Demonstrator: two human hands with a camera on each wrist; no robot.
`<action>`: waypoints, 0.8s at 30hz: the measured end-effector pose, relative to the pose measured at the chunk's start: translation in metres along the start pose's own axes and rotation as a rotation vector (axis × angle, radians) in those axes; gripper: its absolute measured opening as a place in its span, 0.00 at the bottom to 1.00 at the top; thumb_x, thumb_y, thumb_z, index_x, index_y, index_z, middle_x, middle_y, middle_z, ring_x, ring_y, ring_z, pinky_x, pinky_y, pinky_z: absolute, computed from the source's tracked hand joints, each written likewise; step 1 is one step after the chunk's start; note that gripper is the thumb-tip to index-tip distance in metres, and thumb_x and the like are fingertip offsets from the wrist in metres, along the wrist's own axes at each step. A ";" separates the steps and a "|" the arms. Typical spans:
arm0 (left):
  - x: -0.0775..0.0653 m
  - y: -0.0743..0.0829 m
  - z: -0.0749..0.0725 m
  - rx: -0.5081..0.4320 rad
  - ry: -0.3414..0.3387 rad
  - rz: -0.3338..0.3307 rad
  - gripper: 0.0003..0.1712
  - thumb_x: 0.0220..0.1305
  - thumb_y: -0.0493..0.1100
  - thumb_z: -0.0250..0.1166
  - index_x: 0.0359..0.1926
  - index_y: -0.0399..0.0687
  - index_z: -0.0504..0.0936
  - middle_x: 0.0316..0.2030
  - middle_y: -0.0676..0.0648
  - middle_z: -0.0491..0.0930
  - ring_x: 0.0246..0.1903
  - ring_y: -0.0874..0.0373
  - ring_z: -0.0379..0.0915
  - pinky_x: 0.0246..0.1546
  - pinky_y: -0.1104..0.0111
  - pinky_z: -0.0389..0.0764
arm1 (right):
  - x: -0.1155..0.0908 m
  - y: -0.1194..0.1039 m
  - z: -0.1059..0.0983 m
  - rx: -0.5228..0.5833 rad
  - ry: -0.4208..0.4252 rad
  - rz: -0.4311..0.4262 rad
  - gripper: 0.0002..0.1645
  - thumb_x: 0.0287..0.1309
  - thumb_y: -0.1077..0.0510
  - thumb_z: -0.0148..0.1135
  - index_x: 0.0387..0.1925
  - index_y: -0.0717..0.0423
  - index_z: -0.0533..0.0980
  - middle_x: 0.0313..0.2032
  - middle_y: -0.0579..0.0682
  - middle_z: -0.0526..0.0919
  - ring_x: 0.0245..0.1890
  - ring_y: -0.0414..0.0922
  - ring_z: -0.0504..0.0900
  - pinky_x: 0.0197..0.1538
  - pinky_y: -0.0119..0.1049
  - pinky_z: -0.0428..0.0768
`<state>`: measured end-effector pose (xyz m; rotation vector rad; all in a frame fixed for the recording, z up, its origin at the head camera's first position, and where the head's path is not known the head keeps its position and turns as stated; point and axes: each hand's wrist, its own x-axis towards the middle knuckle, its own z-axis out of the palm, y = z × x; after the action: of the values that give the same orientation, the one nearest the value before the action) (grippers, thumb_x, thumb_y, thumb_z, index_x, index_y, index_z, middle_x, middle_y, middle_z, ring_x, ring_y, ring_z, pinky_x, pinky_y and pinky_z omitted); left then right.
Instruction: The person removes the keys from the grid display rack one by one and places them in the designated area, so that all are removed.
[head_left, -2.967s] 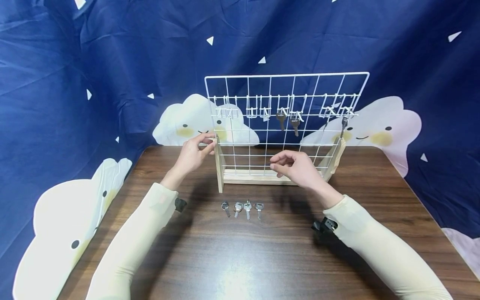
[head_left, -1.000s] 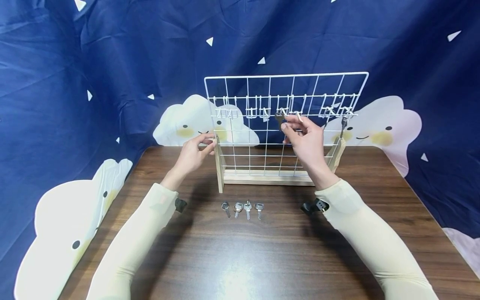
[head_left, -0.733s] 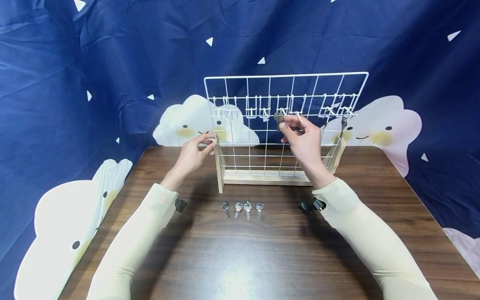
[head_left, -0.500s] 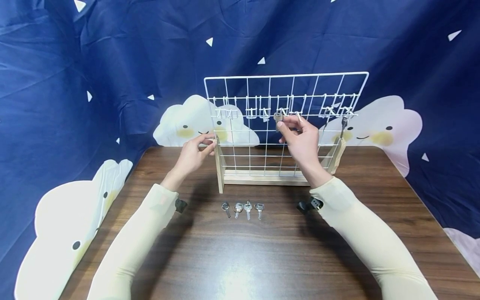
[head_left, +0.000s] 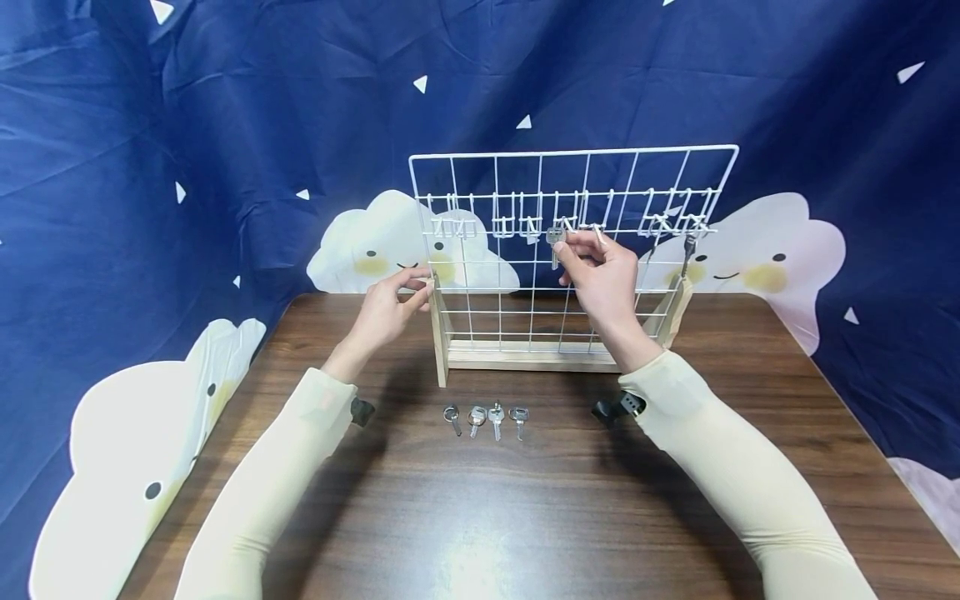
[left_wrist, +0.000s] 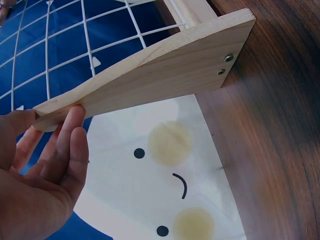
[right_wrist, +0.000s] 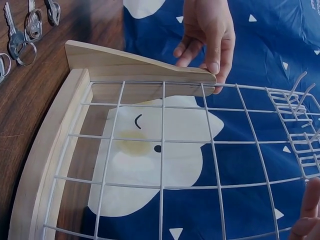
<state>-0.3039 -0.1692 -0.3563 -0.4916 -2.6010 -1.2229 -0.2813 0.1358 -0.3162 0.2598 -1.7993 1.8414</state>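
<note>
My right hand [head_left: 606, 279] is raised at the white wire grid [head_left: 573, 152] and pinches a silver key [head_left: 555, 237] between thumb and forefinger. The key hangs blade down beside a white hook in the grid's middle. Another hook just right of it is partly covered by my fingers. My left hand [head_left: 386, 307] grips the tip of the stand's left wooden side piece [head_left: 438, 333]. In the left wrist view, thumb and fingers pinch this wooden piece [left_wrist: 165, 70] from both sides. Only a bit of the right hand [right_wrist: 311, 210] shows in the right wrist view.
Several keys [head_left: 496, 419] with rings lie in a row on the brown table [head_left: 420, 508] before the stand. More white hooks [head_left: 503, 225] line the grid, and a dark key [head_left: 688, 254] hangs at its right. Blue cloth [head_left: 300, 100] covers the wall behind.
My right hand has risen from low before the grid to the middle hooks and taken hold of a key. The key has since shifted slightly left. My left hand has stayed put.
</note>
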 end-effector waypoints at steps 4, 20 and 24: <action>0.000 0.000 0.000 0.005 -0.001 0.000 0.19 0.71 0.47 0.63 0.60 0.50 0.79 0.44 0.41 0.87 0.36 0.49 0.89 0.35 0.62 0.87 | 0.000 0.000 0.001 0.012 0.008 0.011 0.16 0.57 0.61 0.72 0.42 0.71 0.82 0.24 0.36 0.85 0.13 0.34 0.76 0.22 0.26 0.79; 0.000 0.000 0.000 -0.013 -0.008 -0.001 0.19 0.71 0.47 0.63 0.60 0.49 0.79 0.45 0.40 0.86 0.38 0.44 0.89 0.37 0.59 0.87 | -0.003 0.003 -0.004 0.057 0.010 -0.015 0.07 0.56 0.60 0.73 0.35 0.59 0.84 0.24 0.39 0.87 0.13 0.41 0.77 0.22 0.32 0.81; 0.000 0.000 0.000 -0.025 -0.011 -0.001 0.19 0.71 0.46 0.63 0.60 0.48 0.79 0.45 0.39 0.86 0.39 0.41 0.88 0.38 0.57 0.87 | -0.006 0.000 -0.006 0.061 0.002 -0.005 0.07 0.56 0.60 0.73 0.34 0.60 0.84 0.24 0.40 0.87 0.13 0.42 0.77 0.22 0.31 0.81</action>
<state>-0.3044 -0.1692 -0.3563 -0.5030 -2.5989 -1.2575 -0.2746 0.1396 -0.3195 0.2853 -1.7416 1.8949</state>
